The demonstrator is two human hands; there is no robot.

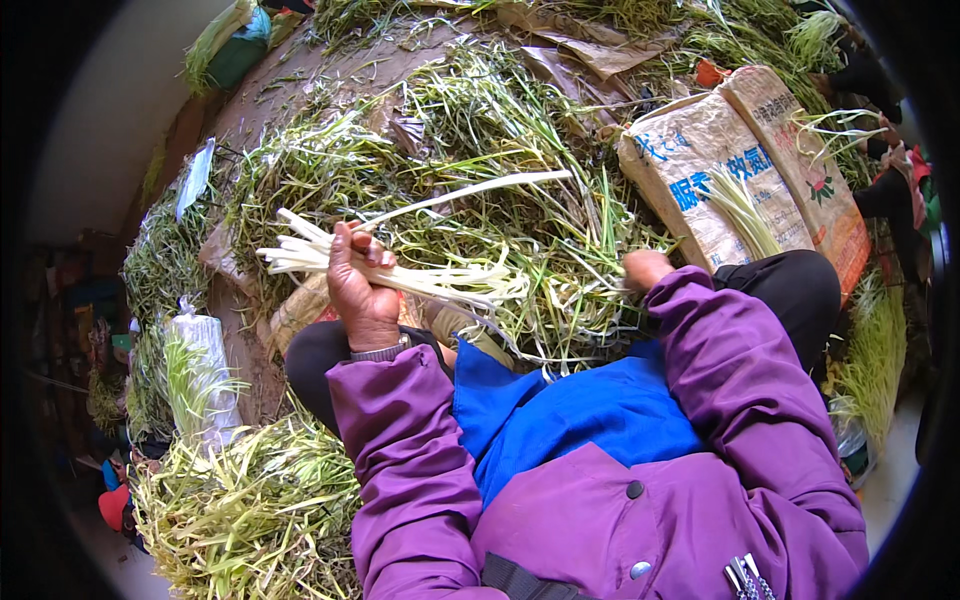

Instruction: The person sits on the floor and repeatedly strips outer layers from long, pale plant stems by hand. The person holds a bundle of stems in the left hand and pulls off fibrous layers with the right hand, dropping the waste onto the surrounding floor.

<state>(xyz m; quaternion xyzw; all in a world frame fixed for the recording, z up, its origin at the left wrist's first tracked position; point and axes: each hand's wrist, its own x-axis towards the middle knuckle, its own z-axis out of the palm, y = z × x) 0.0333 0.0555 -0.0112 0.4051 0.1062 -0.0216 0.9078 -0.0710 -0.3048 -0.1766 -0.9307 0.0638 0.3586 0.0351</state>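
My left hand [364, 296] is wrapped around a bunch of pale, peeled stalks [442, 279] that look like blanched garlic shoots. One longer stalk [480, 184] sticks out from the top of that hand, up and to the right. My right hand [646, 270] is curled low over the leafy heap by my right knee. A thin stem lies at its fingers, which are mostly hidden, so a grip on it cannot be told. A heap of green leaves and stems [480, 112] spreads before me. Below both hands is a blue apron [585, 412] on my lap.
Right of the heap lies a printed sack [690, 150] bearing a small bundle of pale stalks [746, 214]. Another person's hand [891, 139] holds stalks at the right edge. A plastic-wrapped bundle [217, 360] stands left, above more leaves [247, 510]. Long green shoots [874, 360] lie far right.
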